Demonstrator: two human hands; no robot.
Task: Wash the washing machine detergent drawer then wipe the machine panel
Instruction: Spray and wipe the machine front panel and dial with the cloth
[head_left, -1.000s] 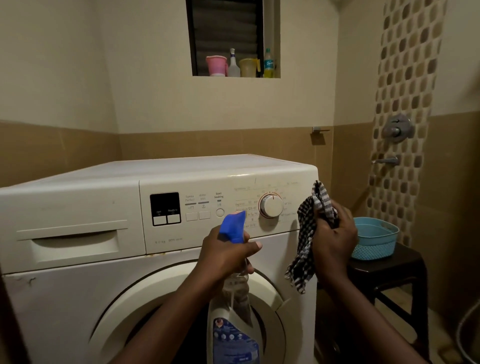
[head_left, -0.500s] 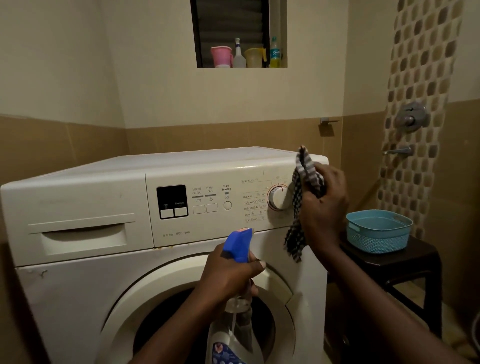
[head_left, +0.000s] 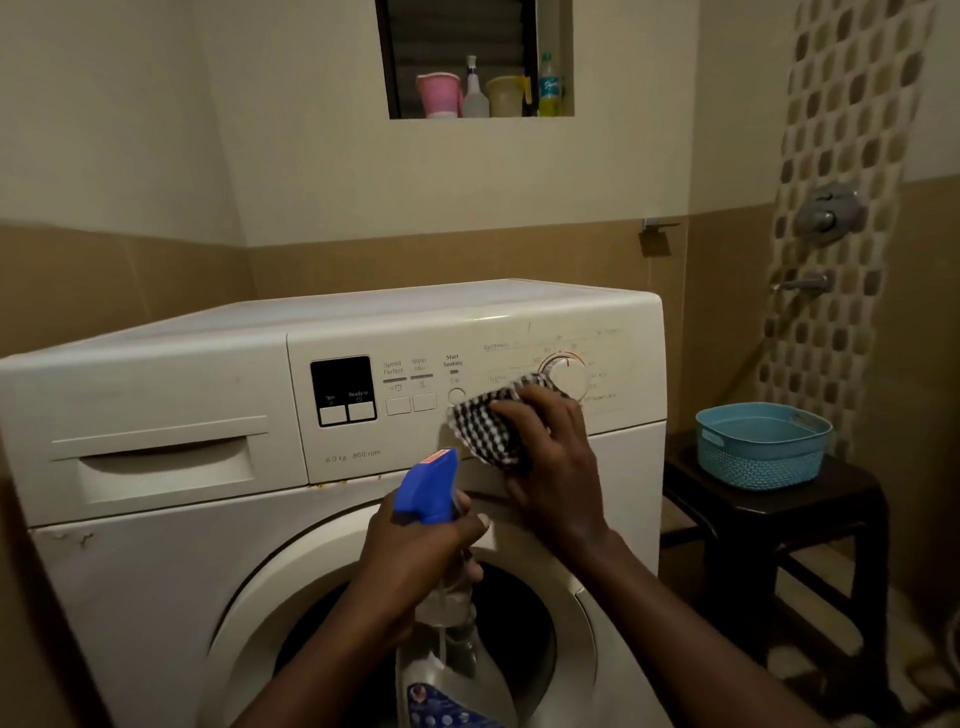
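A white front-loading washing machine fills the middle of the view; its control panel (head_left: 363, 447) carries a dark display, buttons and a round dial (head_left: 567, 376). The detergent drawer (head_left: 156, 467) is closed at the upper left of the machine. My right hand (head_left: 550, 462) presses a black-and-white checked cloth (head_left: 485, 428) against the panel just left of the dial. My left hand (head_left: 415, 566) grips a clear spray bottle with a blue trigger head (head_left: 428, 488) in front of the round door (head_left: 519, 623).
A dark stool (head_left: 810, 499) to the right of the machine holds a blue plastic basket (head_left: 761, 447). A wall niche above holds a pink cup (head_left: 439, 96), a yellow cup and bottles. Taps (head_left: 802, 285) stick out of the mosaic wall at right.
My right hand has brought the cloth down from the machine's top right corner and left across the dial onto the panel. The spray bottle in my left hand has barely moved.
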